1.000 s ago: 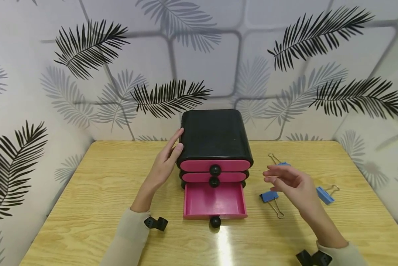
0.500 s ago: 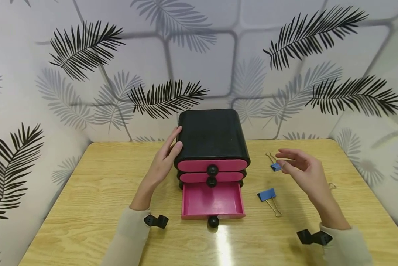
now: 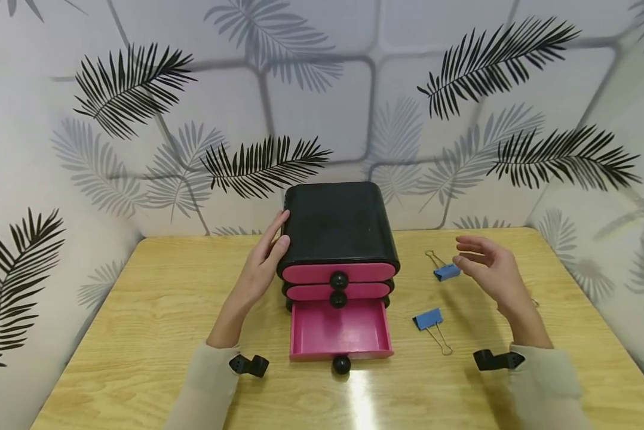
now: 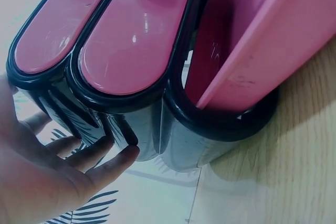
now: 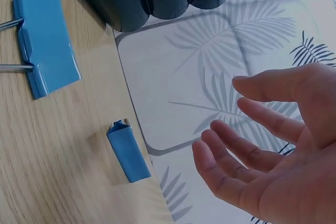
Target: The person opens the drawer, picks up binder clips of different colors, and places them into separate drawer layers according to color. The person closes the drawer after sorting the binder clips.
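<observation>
Leafy wall (image 3: 322,95) takes up the upper half of the frame, with the wooden table (image 3: 182,298) filling most of the lower half, and both sit a bit further left than a second ago, so I reckon the head camera has turned slightly. The black drawer unit (image 3: 335,221) is dead centre, and its bottom pink drawer (image 3: 340,334) sticks out toward the lower edge, same as before, while the two drawers above it are pushed in. The real change is the right hand (image 3: 491,269): it's now right of centre and a bit higher than it was, further from the unit. Fingers loosely bent, thumb apart from them, nothing in there, and the right wrist view shows a gap between its fingertips and everything on the table. The left hand (image 3: 258,266) hasn't really budged, fingers fairly straight and touching the unit's left side. So the hands are well apart, with the unit between them. That shift uncovers the far blue clip (image 3: 447,272), mostly hidden behind the fingers a second ago and now lying in plain sight just left of the fingertips. The near blue clip (image 3: 428,319) is below it, right of the drawer, wire handles toward the lower right. Flip side: a third clip is now blocked by the right wrist, with just a bit of wire handle (image 3: 534,303) poking out. My read: none of these clips is picked up yet.
</observation>
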`<state>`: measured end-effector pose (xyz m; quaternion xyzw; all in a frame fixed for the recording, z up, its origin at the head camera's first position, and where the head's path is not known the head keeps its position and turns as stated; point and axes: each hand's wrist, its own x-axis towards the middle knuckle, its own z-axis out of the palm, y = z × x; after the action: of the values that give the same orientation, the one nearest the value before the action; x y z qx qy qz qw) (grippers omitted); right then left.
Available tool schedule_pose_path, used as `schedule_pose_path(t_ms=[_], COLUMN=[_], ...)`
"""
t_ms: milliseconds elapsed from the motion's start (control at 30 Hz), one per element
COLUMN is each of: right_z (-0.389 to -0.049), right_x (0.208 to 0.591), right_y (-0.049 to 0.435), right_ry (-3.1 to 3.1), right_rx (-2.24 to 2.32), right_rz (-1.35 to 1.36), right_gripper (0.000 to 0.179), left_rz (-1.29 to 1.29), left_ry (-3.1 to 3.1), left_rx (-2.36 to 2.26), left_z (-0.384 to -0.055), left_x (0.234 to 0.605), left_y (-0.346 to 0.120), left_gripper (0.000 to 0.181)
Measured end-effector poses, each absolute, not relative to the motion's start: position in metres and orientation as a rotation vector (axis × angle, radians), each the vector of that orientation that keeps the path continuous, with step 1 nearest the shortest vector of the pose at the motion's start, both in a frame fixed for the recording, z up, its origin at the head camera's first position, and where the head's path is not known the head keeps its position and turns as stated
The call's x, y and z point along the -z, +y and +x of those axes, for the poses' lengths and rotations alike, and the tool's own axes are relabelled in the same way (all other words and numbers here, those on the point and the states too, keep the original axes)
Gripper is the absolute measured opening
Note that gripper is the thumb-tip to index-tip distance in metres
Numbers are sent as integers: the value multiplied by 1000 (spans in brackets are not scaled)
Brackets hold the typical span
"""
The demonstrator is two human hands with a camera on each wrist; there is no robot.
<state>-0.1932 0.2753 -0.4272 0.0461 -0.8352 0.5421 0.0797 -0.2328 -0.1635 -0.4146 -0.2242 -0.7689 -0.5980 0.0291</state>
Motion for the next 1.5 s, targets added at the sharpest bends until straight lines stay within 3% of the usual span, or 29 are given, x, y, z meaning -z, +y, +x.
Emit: schedule_pose_path(t_ms=[633,1033,1500], right_z=[-209,-214,-214], right_x=[468,482,484], right_y=[304,295,291], right_ry=[-2449,-2723,-2873], right_rx=[-1757,-1579,-1304], right_rz=[45,90,191], right_gripper=[42,57,38], left_rz=[-709,-686,-705], left_ry=[-2288,-2305,-2283], left_rx=[1829,1819,1834], left_z=[-232,-208,-208], left_x=[422,391,392], left_y=[-161,-153,-154], left_gripper=[53,54,54])
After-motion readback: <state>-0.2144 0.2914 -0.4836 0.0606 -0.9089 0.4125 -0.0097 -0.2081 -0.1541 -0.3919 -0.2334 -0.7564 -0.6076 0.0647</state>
